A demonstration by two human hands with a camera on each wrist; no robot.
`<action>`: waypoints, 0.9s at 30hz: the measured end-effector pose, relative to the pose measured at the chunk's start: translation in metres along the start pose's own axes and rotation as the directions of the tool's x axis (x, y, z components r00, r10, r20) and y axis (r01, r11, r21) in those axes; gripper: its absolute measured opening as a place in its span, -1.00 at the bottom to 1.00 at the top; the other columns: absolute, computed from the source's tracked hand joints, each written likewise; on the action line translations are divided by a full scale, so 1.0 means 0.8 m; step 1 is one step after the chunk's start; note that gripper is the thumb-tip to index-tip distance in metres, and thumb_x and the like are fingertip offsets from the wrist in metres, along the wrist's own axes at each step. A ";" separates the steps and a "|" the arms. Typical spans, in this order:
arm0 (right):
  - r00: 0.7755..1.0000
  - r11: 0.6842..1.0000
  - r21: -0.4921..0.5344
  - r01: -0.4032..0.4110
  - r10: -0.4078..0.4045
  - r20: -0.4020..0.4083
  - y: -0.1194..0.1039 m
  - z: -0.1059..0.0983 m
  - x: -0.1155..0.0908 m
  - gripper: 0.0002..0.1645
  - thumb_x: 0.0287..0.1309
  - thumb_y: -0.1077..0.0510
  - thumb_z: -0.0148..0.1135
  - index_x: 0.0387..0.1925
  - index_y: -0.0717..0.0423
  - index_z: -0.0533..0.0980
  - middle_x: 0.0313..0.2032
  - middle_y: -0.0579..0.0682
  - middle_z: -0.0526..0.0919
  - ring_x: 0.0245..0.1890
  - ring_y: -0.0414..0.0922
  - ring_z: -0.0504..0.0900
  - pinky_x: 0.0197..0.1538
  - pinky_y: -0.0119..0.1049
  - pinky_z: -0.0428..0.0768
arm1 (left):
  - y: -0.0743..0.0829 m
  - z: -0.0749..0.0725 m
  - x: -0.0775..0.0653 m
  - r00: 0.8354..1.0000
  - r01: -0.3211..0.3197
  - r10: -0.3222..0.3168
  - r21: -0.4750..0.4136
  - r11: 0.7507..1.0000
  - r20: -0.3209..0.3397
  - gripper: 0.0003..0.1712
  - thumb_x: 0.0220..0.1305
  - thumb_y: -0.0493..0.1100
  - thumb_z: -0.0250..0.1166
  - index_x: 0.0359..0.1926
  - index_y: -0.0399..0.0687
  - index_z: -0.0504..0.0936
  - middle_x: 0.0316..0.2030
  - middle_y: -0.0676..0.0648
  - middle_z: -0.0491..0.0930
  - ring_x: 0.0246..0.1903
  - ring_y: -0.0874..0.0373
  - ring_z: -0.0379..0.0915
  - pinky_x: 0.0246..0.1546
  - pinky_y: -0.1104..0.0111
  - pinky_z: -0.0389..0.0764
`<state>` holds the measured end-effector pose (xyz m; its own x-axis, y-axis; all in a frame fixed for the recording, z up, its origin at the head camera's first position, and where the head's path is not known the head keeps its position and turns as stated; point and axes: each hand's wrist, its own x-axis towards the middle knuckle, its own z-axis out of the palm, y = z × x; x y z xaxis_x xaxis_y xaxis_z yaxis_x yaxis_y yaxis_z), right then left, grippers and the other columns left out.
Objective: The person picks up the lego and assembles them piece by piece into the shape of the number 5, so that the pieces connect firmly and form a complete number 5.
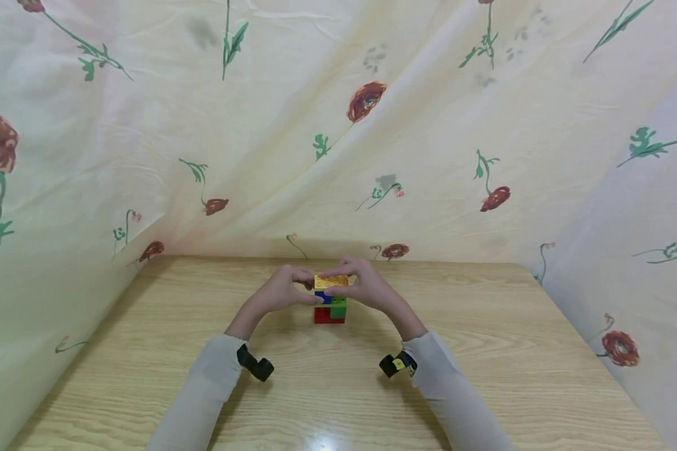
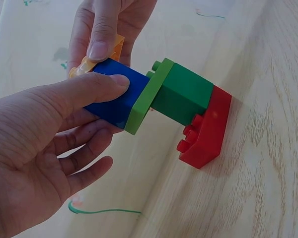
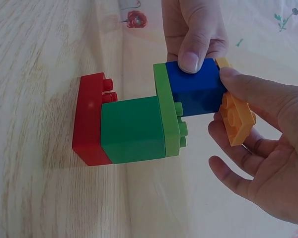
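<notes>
A small stack of toy building bricks stands on the table in front of me. At its base lies a red brick, with a green brick on one half of it. A thin light green plate caps the green brick, and a blue brick sits on the plate's other end. On top is a yellow-orange brick with studs. My left hand pinches the blue brick, thumb on its near face. From the other side, my right hand grips the yellow-orange brick between thumb and fingers.
The wood-grain table extends on both sides of the stack. A flowered cloth hangs behind the table's far edge and along both sides. Each wrist wears a black strap with a small camera.
</notes>
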<state>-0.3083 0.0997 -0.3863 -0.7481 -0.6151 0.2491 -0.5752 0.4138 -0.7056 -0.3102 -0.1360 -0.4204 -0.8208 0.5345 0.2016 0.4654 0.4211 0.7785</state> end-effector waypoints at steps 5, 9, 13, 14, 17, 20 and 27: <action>1.000 1.000 0.004 0.003 -0.003 0.000 0.000 0.000 -0.001 -0.59 0.18 0.14 0.47 0.09 0.07 0.70 -0.24 0.06 0.65 -0.29 -0.10 0.42 -0.29 -0.39 0.42 | 0.001 -0.001 -0.001 1.000 -0.001 0.001 -0.004 1.000 -0.001 -0.79 0.20 -0.11 0.52 -0.15 -0.05 0.82 -0.18 -0.04 0.75 -0.09 0.06 0.58 0.08 -0.12 0.58; 1.000 1.000 0.009 -0.002 0.002 0.004 0.000 0.000 -0.001 -0.59 0.18 0.14 0.47 0.08 0.05 0.71 -0.24 0.05 0.66 -0.30 -0.11 0.42 -0.30 -0.39 0.41 | 0.001 -0.001 -0.001 1.000 0.002 -0.002 -0.005 1.000 0.003 -0.78 0.20 -0.11 0.51 -0.14 -0.04 0.82 -0.16 -0.04 0.75 -0.08 0.07 0.58 0.08 -0.11 0.59; 1.000 1.000 0.017 -0.014 0.014 0.001 0.000 0.000 -0.001 -0.59 0.18 0.14 0.47 0.08 0.04 0.71 -0.20 0.03 0.69 -0.28 -0.11 0.45 -0.28 -0.38 0.46 | 0.001 0.000 -0.002 1.000 0.000 0.000 -0.004 1.000 0.002 -0.78 0.21 -0.11 0.51 -0.13 -0.04 0.82 -0.16 -0.04 0.75 -0.09 0.08 0.58 0.07 -0.10 0.59; 1.000 1.000 0.020 -0.020 0.020 0.001 0.001 -0.001 -0.001 -0.59 0.18 0.13 0.48 0.08 0.03 0.71 -0.20 0.02 0.69 -0.27 -0.10 0.45 -0.27 -0.37 0.46 | 0.001 0.000 -0.002 1.000 -0.001 0.001 -0.007 1.000 0.002 -0.78 0.20 -0.11 0.52 -0.13 -0.04 0.82 -0.16 -0.05 0.75 -0.09 0.08 0.57 0.07 -0.11 0.58; 0.999 0.999 0.020 -0.037 0.037 0.000 0.002 0.000 -0.002 -0.59 0.17 0.11 0.49 0.08 -0.01 0.71 -0.19 -0.01 0.70 -0.25 -0.10 0.46 -0.24 -0.33 0.46 | 0.003 0.000 -0.003 1.000 0.002 -0.002 0.002 1.000 0.002 -0.77 0.19 -0.10 0.52 -0.13 -0.02 0.82 -0.16 -0.03 0.75 -0.10 0.11 0.56 0.06 -0.08 0.59; 0.999 0.999 0.023 -0.045 0.045 0.003 0.003 0.000 -0.003 -0.59 0.17 0.10 0.49 0.07 -0.03 0.72 -0.19 -0.03 0.71 -0.25 -0.09 0.46 -0.23 -0.31 0.45 | 0.004 0.001 -0.003 1.000 0.007 -0.007 0.001 1.000 0.002 -0.77 0.19 -0.09 0.53 -0.13 -0.02 0.82 -0.15 -0.04 0.75 -0.11 0.11 0.55 0.06 -0.08 0.58; 1.000 1.000 -0.007 -0.025 0.025 0.006 0.001 0.000 -0.003 -0.58 0.18 0.10 0.48 0.09 0.00 0.71 -0.28 -0.04 0.62 -0.33 -0.12 0.38 -0.30 -0.38 0.37 | 0.007 0.001 -0.004 1.000 0.015 -0.015 0.008 1.000 -0.011 -0.77 0.18 -0.09 0.53 -0.15 -0.04 0.82 -0.14 -0.05 0.75 -0.09 0.09 0.55 0.04 -0.05 0.60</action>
<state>-0.3074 0.1015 -0.3876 -0.7605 -0.6082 0.2274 -0.5585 0.4341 -0.7069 -0.3046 -0.1344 -0.4174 -0.8314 0.5197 0.1966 0.4555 0.4349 0.7768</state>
